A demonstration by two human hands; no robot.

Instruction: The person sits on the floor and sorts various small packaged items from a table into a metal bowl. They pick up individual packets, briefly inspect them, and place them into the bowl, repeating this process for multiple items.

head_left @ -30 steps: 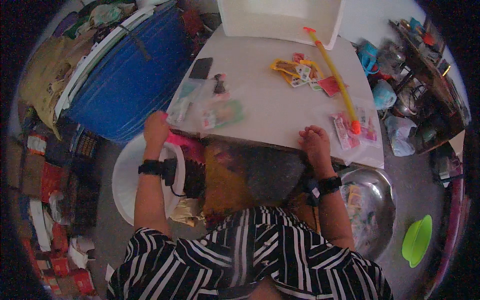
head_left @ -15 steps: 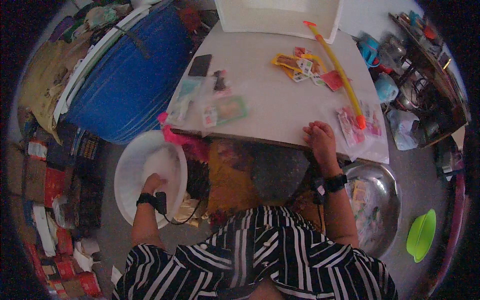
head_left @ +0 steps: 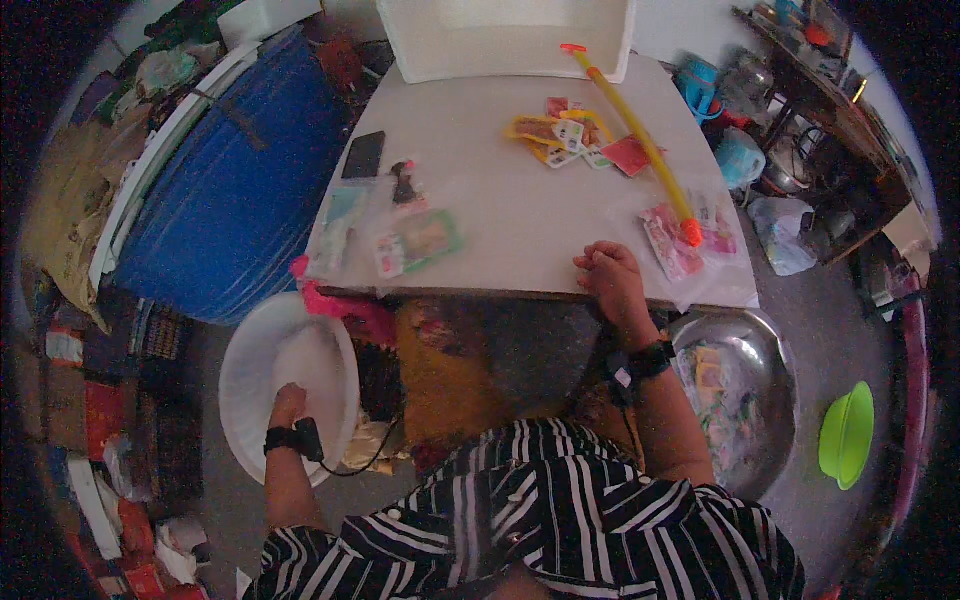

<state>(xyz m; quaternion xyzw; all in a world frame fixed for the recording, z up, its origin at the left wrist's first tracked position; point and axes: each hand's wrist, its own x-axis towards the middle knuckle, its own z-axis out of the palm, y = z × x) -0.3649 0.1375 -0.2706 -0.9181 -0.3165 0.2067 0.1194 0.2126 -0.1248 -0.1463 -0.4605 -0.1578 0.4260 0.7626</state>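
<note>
My left hand (head_left: 289,404) reaches down into a white plastic basin (head_left: 233,390) on the floor, left of the table. Its fingers are smeared and partly hidden, and something pale lies under them in the basin. At the table's front edge is my right hand (head_left: 608,274), its fingers curled in with nothing visible in them. Just right of it lie pink-and-red packets (head_left: 672,240) in clear plastic. A yellow tube with orange ends (head_left: 643,138) slants across the table behind them. Farther back is a pile of yellow and red snack packets (head_left: 560,135).
The white table (head_left: 480,220) also bears a dark phone (head_left: 363,156), a green-edged packet (head_left: 418,243) and a white foam box (head_left: 510,55). A steel basin (head_left: 765,430) of small packets and a green bowl (head_left: 846,436) are at right. A blue barrel (head_left: 225,180) stands left.
The whole view has shifted, so the table and its things appear farther left. My left hand stays in the white basin, its fingers showing less. My right hand remains at the table edge.
</note>
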